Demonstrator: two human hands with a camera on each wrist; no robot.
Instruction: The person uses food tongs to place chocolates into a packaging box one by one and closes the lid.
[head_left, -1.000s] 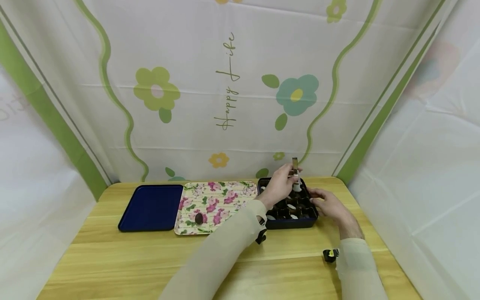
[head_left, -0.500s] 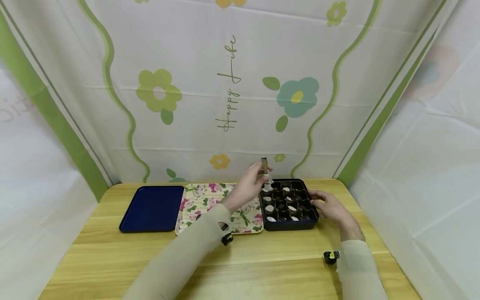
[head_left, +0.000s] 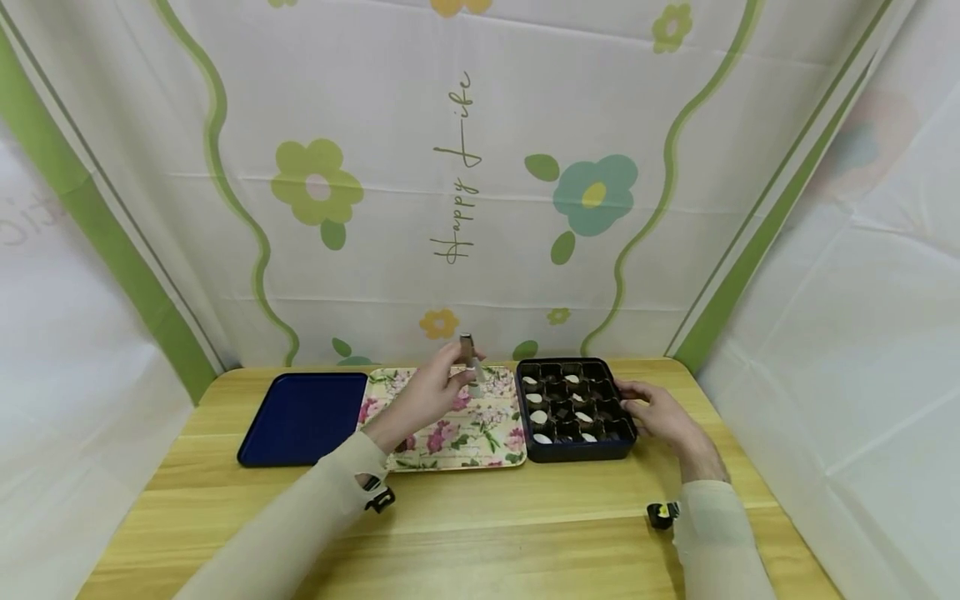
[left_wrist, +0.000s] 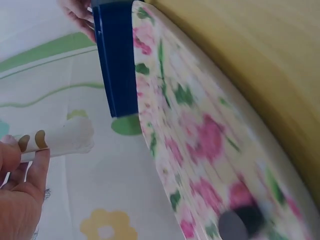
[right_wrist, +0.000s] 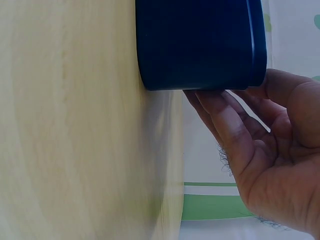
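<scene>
My left hand (head_left: 431, 390) pinches pale-tipped tongs (head_left: 476, 387) above the floral tray (head_left: 465, 457). In the left wrist view the tongs (left_wrist: 65, 138) show a broad white end; whether anything sits between the tips is not clear. A dark round piece, like a chocolate (left_wrist: 234, 225), lies on the tray; in the head view my wrist mostly covers it. To the right stands a navy box (head_left: 581, 452) with dark compartments, several holding white ovals or dark pieces. My right hand (head_left: 660, 410) rests its fingers and thumb against the box's right side, seen close in the right wrist view.
A flat navy tray or lid (head_left: 303, 417) lies left of the floral tray, touching or nearly touching it. All stand on a wooden table (head_left: 495, 533). A white floral cloth (head_left: 397, 208) hangs behind, with white sheets at both sides.
My left hand has moved left with the tongs, from over the box to over the floral tray, uncovering the box. My right hand has stayed at the box's side.
</scene>
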